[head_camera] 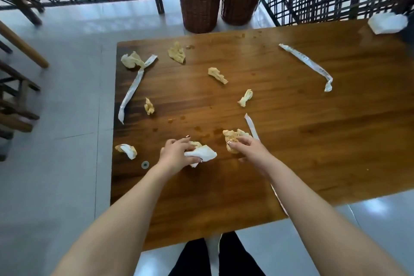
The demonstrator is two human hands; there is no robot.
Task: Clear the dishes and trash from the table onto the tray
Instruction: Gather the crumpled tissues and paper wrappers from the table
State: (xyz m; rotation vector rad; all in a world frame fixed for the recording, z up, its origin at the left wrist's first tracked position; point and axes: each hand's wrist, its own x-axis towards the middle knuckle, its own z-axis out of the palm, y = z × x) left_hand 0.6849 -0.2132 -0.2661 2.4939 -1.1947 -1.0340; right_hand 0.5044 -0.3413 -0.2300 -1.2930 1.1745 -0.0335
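Item: two hands on napkin litter, near part of a wooden table (313,141).

Left hand (177,152) had its fingers curled round a white crumpled napkin (205,155), resting on the tabletop. Right hand (248,148), just beside it, pinched a yellow-stained napkin wad (231,136), also on the wood. Loose on the table: five more stained wads, at the far left (132,60), far centre (177,52), middle (217,75), (245,97) and left (149,106); a half-white wad (126,150) near the left edge. Long paper sleeve (132,89) lay along the left side, a second sleeve (309,65) at far right, a short strip (252,126) touching the right hand's wad. Small round disc (145,164) sat near the left wrist.
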